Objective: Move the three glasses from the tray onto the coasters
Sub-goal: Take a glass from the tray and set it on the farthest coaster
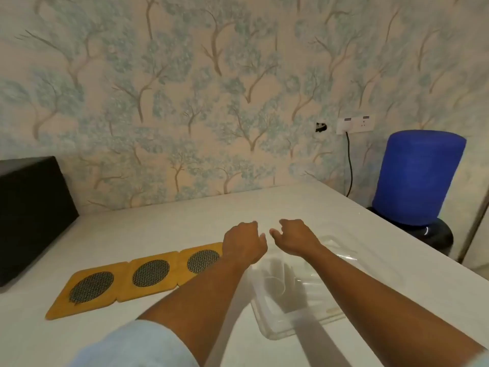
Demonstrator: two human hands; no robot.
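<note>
Your hands hover loosely curled, holding nothing.
Left hand [244, 241] and right hand [293, 238] reach over clear tray [304, 321]; coasters [127, 279] row runs left-right on bench [158, 229].

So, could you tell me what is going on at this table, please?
A person is reaching both bare hands forward over a white table. The left hand hovers by the right end of a row of three yellow coasters, all empty. The right hand is over a clear tray. Both hands are loosely curled and hold nothing. The picture is blurred, so the glasses on the tray cannot be made out clearly; none is on a coaster yet.
</note>
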